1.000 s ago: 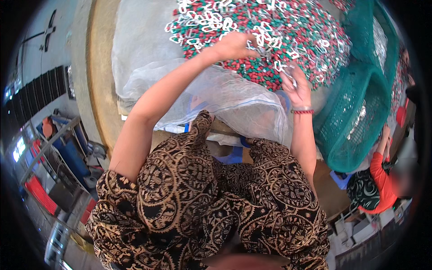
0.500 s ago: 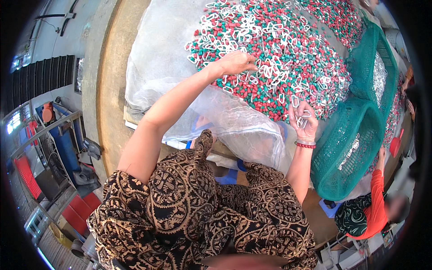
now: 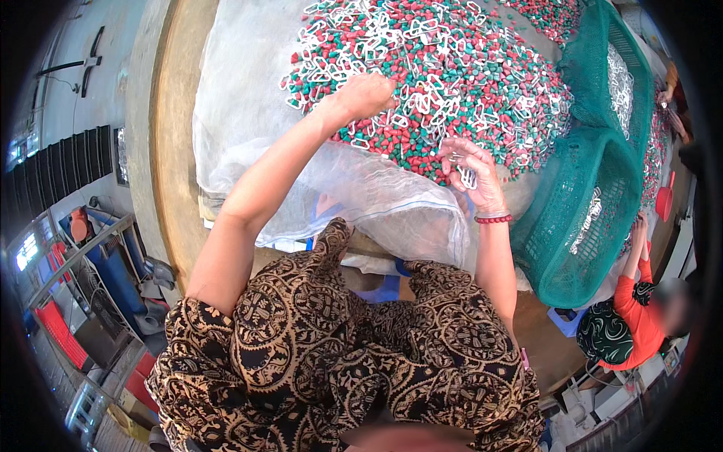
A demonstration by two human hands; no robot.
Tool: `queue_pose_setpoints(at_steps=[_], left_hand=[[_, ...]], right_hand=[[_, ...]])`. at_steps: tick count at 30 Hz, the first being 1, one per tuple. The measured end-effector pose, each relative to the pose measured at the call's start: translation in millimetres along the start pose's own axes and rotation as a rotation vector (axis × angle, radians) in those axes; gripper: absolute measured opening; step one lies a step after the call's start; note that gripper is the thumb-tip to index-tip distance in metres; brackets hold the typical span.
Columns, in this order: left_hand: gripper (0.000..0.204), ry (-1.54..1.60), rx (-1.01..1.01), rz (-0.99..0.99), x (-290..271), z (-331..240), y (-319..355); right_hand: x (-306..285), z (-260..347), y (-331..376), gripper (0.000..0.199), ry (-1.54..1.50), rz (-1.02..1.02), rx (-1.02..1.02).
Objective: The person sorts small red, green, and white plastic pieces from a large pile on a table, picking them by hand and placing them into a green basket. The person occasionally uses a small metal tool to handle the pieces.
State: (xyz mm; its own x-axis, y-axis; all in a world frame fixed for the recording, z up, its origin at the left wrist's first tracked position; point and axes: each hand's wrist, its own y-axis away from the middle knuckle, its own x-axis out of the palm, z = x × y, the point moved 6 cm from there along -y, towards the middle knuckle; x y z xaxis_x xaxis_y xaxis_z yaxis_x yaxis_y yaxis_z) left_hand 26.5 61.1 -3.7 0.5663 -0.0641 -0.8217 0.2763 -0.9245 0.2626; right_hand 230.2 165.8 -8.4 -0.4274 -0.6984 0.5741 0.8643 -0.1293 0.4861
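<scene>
A wide heap of small red and green cone-shaped pieces (image 3: 422, 143) lies before me on a white mesh sheet (image 3: 241, 105). Strewn over it are many white elongated loop-shaped pieces (image 3: 433, 90). My left hand (image 3: 367, 96) is at the heap's left part, its fingers curled in and mostly hidden behind the back of the hand; what they grip cannot be made out. At the near edge of the heap, my right hand (image 3: 482, 175) is palm up, with bent fingers around a few white loop-shaped pieces (image 3: 468, 178). A red bead bracelet (image 3: 493, 220) circles that wrist.
Two green plastic baskets (image 3: 527, 248) stand at the right, with white pieces (image 3: 587, 222) inside. Beyond them a person in an orange top (image 3: 636, 324) reaches toward the table, near a red scoop (image 3: 664, 202). A low wall ledge (image 3: 169, 113) runs along the left.
The view has shifted, so the heap and baskets sit further left and higher. My left hand has curled inward more, and the right hand's fingers have folded further over the white pieces.
</scene>
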Motion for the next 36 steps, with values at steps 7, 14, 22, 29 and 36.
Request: queue_pose_setpoints(at_steps=[7, 14, 22, 29, 36], left_hand=[[0.032, 0.41, 0.167, 0.079, -16, -64, 6], [0.03, 0.452, -0.017, -0.084, -3, -38, -3], [0.033, 0.005, 0.001, -0.042, 65, 2, 8], [0.04, 0.363, -0.108, -0.112, 43, 9, -4], [0.016, 1.664, -0.074, 0.099, 18, -4, 14]], right_hand=[[14, -11, 4, 0.023, -0.077, -0.192, 0.033], [-50, 48, 62, 0.014, -0.526, -0.352, -0.482], [-222, 135, 236, 0.035, -1.195, -0.172, -1.154], [-123, 100, 117, 0.04, -0.805, 0.051, -0.61], [12, -21, -31, 0.027, 1.489, -0.25, -0.209]])
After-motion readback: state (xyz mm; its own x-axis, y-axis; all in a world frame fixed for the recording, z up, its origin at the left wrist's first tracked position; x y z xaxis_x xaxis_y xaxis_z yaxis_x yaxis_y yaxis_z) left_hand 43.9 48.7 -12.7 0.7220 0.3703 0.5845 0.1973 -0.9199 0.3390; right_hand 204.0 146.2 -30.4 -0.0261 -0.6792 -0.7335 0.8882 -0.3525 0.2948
